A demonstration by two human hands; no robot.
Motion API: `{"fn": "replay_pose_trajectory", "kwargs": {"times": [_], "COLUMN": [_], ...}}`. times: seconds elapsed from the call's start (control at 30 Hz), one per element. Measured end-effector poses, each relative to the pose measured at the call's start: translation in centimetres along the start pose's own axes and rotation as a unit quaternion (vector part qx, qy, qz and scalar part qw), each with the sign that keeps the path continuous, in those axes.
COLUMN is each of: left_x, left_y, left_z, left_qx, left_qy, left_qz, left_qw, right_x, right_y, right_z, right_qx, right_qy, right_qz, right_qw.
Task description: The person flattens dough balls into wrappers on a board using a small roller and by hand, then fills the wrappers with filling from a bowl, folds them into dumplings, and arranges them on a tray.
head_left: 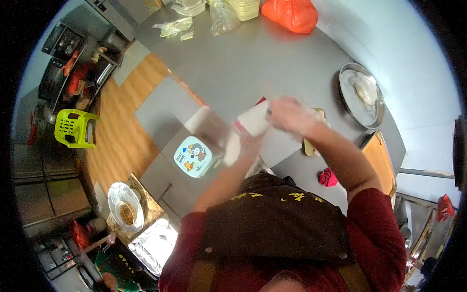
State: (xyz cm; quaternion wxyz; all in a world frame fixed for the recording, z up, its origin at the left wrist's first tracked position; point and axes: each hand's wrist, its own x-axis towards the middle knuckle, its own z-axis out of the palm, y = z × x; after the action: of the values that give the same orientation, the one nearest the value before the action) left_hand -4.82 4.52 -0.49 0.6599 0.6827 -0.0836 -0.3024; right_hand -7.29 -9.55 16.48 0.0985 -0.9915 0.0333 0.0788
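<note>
A white, flat packet-like thing with red edges [254, 118] is tilted over the near part of the grey worktop. At its lower edge, my left hand [251, 142] grips it, with the fingers partly hidden. Against its right side, my right hand [290, 116] is closed and blurred by motion. A small dark spot shows at those fingertips, too unclear to name. Behind the right wrist lies a yellowish tray or board [309, 147], mostly covered. To the left of my left forearm sits a container with a cartoon-printed pale lid [193, 156].
A round metal pan [380, 113] holding a plastic bag stands at the right. A crumpled pink cloth [328, 177] lies near my apron. Along the far edge are a red bag [290, 15] and stacked pale containers [242, 9]. A green plastic chair [71, 127] is at left.
</note>
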Motion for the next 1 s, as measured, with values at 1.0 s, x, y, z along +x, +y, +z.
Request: {"fn": "replay_pose_trajectory", "kwargs": {"times": [1.0], "left_x": [3.7], "left_y": [2.7], "left_z": [1.0], "left_qx": [0.504], "left_qy": [-0.16], "left_qz": [0.403], "left_qw": [0.747], "right_x": [-9.6], "right_y": [0.2], "right_z": [16.1], "right_qx": [0.145], "right_qy": [0.136], "right_qz": [0.16], "right_qw": [0.967]}}
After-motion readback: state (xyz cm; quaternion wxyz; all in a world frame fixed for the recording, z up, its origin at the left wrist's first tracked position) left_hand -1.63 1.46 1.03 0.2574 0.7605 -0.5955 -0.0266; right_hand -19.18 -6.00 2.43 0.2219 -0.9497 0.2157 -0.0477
